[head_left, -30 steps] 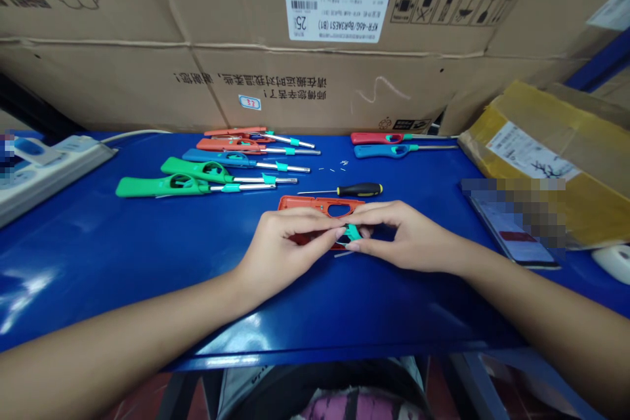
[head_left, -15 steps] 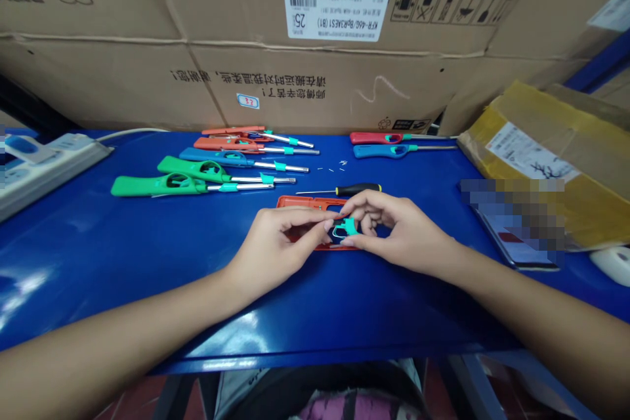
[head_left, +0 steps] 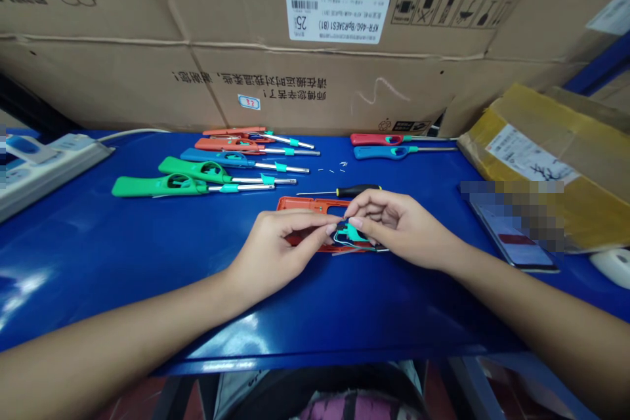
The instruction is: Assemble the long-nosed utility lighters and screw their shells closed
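The teal trigger (head_left: 357,234) of an opened lighter, with thin wires curling beside it, sits between my hands. My left hand (head_left: 283,243) comes from the left, thumb and index finger pinched on a small dark part at the trigger's left end. My right hand (head_left: 406,228) is curled, thumb and index finger closed just above the trigger; whatever lies between these fingertips is too small to make out. Beneath both hands lies the orange lighter casing (head_left: 300,202), its hollow side up, partly covered by my fingers.
Behind my hands lies a screwdriver (head_left: 357,191). Several lighters, including a green lighter (head_left: 157,186), lie at left; a red lighter (head_left: 377,139) and a blue lighter (head_left: 381,152) lie at the back. A phone (head_left: 516,230), parcel (head_left: 556,170) and power strip (head_left: 54,164) flank the blue table (head_left: 147,262).
My right thumb has moved up from below the teal trigger to above it, closing toward the index finger. The trigger sits slightly lower, and more wire shows. My left hand keeps its pinch.
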A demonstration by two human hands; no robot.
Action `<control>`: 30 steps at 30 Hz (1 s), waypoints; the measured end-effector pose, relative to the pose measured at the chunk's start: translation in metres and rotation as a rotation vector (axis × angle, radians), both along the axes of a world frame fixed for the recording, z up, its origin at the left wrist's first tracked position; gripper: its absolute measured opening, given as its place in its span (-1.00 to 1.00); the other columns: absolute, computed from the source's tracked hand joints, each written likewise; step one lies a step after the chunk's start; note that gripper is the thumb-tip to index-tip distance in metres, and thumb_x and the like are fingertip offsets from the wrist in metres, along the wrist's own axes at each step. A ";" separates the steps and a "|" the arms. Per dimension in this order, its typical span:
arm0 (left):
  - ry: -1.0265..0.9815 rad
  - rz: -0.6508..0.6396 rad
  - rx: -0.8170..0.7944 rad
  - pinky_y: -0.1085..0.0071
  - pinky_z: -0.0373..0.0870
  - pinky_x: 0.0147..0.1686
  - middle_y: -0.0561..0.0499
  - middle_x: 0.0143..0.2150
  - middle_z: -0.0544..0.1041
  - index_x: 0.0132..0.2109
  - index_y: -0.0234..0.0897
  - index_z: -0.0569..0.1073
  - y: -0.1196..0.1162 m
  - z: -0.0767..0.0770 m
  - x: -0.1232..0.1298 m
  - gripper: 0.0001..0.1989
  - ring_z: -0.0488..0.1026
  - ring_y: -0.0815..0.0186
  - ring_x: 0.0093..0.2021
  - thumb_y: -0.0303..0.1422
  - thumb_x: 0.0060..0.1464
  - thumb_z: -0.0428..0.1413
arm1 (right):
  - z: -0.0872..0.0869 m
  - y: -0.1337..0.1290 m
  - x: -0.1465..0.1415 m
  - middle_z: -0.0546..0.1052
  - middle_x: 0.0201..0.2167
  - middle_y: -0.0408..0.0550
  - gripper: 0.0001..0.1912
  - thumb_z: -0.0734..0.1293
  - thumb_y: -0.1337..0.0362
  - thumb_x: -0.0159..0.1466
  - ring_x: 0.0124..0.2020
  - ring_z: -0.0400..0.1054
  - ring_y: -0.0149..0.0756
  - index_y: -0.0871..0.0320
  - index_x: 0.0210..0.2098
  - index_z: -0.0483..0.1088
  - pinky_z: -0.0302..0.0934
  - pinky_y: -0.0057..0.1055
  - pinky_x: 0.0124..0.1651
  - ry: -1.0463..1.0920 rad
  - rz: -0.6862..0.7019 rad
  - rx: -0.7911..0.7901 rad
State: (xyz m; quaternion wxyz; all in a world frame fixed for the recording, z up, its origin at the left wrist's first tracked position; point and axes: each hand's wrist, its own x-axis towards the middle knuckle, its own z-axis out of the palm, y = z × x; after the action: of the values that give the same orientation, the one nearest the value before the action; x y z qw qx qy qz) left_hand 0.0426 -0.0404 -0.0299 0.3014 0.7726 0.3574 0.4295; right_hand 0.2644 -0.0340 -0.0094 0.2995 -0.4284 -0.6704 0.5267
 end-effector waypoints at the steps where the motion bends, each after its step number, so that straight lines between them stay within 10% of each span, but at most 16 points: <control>1: 0.001 -0.012 0.008 0.64 0.59 -0.21 0.05 -0.20 0.71 -0.13 -0.28 0.68 0.000 0.000 0.000 -0.86 0.67 0.39 -0.27 -0.47 0.16 0.24 | 0.000 0.001 0.000 0.48 -0.41 -0.14 -0.77 0.41 0.13 0.27 -0.43 0.35 -0.44 0.16 -0.24 0.39 0.21 -0.50 -0.42 0.010 -0.004 -0.008; 30: 0.208 -0.249 0.232 0.48 0.55 -0.21 -0.01 -0.27 0.69 -0.16 -0.34 0.65 0.008 0.008 -0.021 -0.90 0.65 0.34 -0.29 -0.43 0.17 0.28 | -0.003 -0.002 -0.004 0.49 -0.38 -0.11 -0.75 0.39 0.10 0.27 -0.36 0.35 -0.38 0.18 -0.27 0.46 0.24 -0.41 -0.27 -0.042 -0.002 -0.012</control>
State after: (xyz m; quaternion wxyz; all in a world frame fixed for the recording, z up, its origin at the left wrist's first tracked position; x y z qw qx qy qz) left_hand 0.0217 -0.0326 -0.0215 0.2226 0.8805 0.2366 0.3452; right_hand 0.2607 -0.0362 -0.0127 0.2834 -0.4417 -0.6730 0.5213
